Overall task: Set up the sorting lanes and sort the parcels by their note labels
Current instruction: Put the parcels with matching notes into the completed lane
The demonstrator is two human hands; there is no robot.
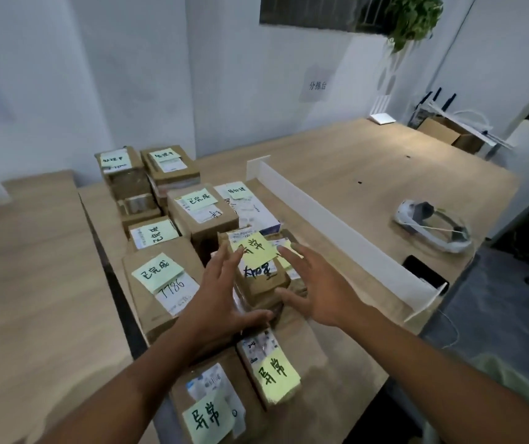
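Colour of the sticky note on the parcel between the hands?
Yellow sticky note with black handwritten characters; shows best in the head view.

A single head-worn wide-angle camera is looking forward and down from above the near edge of the wooden table [336,161], sitting close over both forearms [122,389]. The left hand [221,293] and right hand [317,286] are lying near mid-frame, the white wall [147,75] is filling the top, and the table is running away toward the upper right
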